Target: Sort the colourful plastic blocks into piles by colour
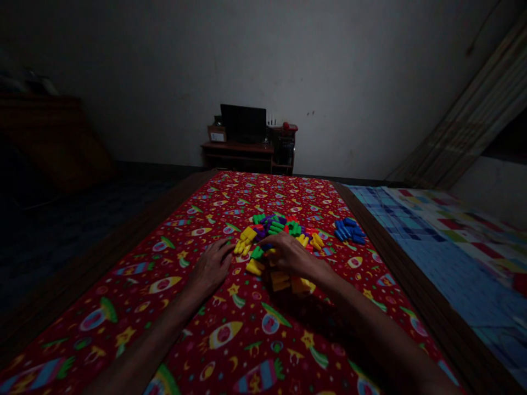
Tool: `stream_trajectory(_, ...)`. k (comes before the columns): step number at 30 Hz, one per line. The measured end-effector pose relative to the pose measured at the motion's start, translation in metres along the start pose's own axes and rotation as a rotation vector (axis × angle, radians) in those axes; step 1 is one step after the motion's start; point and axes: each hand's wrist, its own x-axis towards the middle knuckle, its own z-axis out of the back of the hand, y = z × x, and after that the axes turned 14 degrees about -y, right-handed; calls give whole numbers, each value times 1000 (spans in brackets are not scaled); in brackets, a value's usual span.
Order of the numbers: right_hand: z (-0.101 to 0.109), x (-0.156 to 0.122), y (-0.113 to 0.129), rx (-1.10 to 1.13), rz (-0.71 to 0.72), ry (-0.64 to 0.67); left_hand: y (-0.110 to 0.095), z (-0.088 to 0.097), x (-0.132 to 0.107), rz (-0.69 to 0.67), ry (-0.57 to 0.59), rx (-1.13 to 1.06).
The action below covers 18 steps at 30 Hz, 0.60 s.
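Note:
A heap of small plastic blocks point(275, 226) in yellow, green, purple and red lies on a red patterned tablecloth point(230, 329). A separate cluster of blue blocks point(349, 230) sits to the right of it. My left hand point(211, 269) lies flat on the cloth just left of the heap, fingers stretched out. My right hand point(290, 253) reaches into the near edge of the heap, fingers curled over some blocks; what they hold is hidden. Several orange and yellow blocks point(288, 282) lie under my right wrist.
The table has a wooden rim point(395, 241). A checked blue and multicoloured mat point(444, 241) lies to the right. A low wooden desk with a dark screen point(244, 137) stands against the far wall. The room is dim.

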Motion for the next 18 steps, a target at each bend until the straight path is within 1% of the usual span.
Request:
stream_trajectory(2, 6, 6, 5, -1, -143, 33, 0, 0, -1, 4, 1, -8)
stream_trajectory(4, 7, 9, 8, 10, -222, 67, 0, -1, -1, 12, -4, -16)
stream_trajectory(8, -1, 8, 6, 52, -232, 74, 2, -2, -1, 15, -10, -22)
stream_trajectory(11, -5, 6, 1, 44, -238, 5, 3, -3, -1, 11, -8, -21)
stream_trajectory(13, -1, 8, -2, 39, -241, -58, 3, -2, -1, 7, -5, -17)
stream_trajectory(15, 10, 12, -8, 26, -254, -117, 1, -1, 0, 5, 4, -12)
stream_trajectory(18, 39, 18, -26, -95, -302, -261, -1, 1, 0, 12, 13, -9)
